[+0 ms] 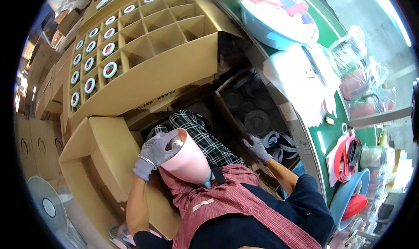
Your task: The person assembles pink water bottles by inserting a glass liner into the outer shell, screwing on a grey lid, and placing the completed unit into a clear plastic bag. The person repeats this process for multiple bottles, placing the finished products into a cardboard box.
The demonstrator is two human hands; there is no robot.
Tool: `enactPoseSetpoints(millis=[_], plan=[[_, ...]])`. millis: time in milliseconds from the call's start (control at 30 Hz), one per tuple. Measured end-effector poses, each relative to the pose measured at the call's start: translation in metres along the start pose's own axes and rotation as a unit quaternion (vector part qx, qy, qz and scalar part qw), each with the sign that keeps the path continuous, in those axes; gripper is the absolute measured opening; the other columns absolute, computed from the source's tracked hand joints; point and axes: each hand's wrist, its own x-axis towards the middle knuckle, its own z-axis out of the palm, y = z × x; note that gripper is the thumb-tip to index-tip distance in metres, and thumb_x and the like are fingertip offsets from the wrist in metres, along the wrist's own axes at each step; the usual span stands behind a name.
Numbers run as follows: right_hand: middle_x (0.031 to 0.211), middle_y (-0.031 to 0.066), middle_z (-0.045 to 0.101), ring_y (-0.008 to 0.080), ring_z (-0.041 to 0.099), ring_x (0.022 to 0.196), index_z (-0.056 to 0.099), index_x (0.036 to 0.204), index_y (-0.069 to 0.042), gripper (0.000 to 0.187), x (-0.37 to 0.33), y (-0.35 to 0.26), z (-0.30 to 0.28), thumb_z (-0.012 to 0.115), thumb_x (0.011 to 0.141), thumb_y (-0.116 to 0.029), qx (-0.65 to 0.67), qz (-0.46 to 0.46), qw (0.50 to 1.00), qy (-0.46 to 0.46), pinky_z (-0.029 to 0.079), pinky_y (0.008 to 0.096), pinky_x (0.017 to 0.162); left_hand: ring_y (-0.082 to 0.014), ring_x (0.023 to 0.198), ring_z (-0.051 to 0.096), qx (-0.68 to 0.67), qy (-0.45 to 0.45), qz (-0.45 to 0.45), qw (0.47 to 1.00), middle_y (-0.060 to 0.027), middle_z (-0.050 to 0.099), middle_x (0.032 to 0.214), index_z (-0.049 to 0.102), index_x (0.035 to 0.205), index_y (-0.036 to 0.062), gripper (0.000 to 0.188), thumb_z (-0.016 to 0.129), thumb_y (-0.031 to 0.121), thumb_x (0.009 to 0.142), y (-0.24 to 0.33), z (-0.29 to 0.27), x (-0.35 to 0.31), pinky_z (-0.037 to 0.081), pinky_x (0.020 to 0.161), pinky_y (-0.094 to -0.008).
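A pink flask body (188, 161) lies tilted across my lap, its open end toward my left hand and a silvery part showing inside. My left hand (158, 152), in a grey glove, is closed around the rim of that open end. My right hand (257, 149), gloved too, grips the edge of a cardboard box (227, 107) to the right of my knees. Inside this box lie several dark round lid-like pieces (256, 122), in shadow. Beside my right hand are white and dark curved pieces (279, 143).
A large divided carton (152, 78) with several white-topped flasks stands ahead. An open carton (98, 161) is at my left, with pink and grey pieces (122, 236) near it. The green table (321, 140) on the right carries a blue basin (270, 30) and plastic bags (351, 44).
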Motion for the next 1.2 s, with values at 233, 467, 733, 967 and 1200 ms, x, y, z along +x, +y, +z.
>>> enactPoseSetpoints(millis=[233,467,733,967,1200], plan=[[0.119,0.0257,0.066,0.0428,0.064,0.107,0.059,0.135,-0.013,0.054,0.049,0.060,-0.027,0.064,0.090,-0.042,-0.323,0.024,0.928,0.187,0.050,0.0512,0.092,-0.0377,0.096,0.069,0.087,-0.110,0.054,0.989,-0.0226,0.068,0.115,0.062,0.123,0.0078,0.049,0.062,0.045,0.092,-0.018,0.002,0.015,0.054,0.084,-0.0467],[0.122,0.0219,0.065,0.0461,0.064,0.106,0.061,0.132,-0.016,0.060,0.107,0.144,-0.039,0.062,0.086,-0.053,-0.320,0.194,0.920,0.114,0.051,0.0558,0.089,-0.0381,0.107,0.062,-0.022,-0.144,0.104,0.984,-0.0212,0.063,0.120,0.053,0.142,0.0120,0.056,0.066,0.032,0.092,-0.042,0.017,0.019,0.050,0.095,-0.0419],[0.116,0.0252,0.067,0.0374,0.067,0.103,0.059,0.129,0.000,0.061,0.098,0.045,-0.069,0.064,0.090,-0.046,0.044,0.160,0.953,0.254,0.056,0.0478,0.082,-0.0370,0.113,0.060,0.043,-0.025,0.024,0.998,-0.0200,0.062,0.125,0.060,0.134,0.0154,0.052,0.067,0.041,0.089,-0.002,0.003,0.028,0.048,0.099,-0.0437],[0.076,-0.0037,0.054,0.0054,0.050,0.060,0.060,0.102,-0.012,0.023,0.092,-0.225,-0.035,0.068,0.096,-0.033,0.507,0.040,0.857,-0.085,0.036,0.0228,0.047,-0.0436,0.136,0.038,0.209,0.179,0.222,0.936,-0.0141,0.044,0.148,0.056,0.141,0.0283,0.079,0.081,0.049,0.068,0.063,-0.017,0.051,0.037,0.109,-0.0542],[0.143,0.0256,0.041,0.0451,0.045,0.129,0.048,0.142,-0.007,0.079,0.097,-0.320,0.007,0.082,0.072,-0.013,-0.054,-0.540,0.836,0.080,0.040,0.0504,0.109,-0.0108,0.104,0.063,-0.652,0.242,0.009,0.719,-0.0043,0.069,0.114,0.061,0.131,-0.0004,0.042,0.060,0.030,0.102,0.038,-0.015,0.015,0.050,0.092,-0.0291]])
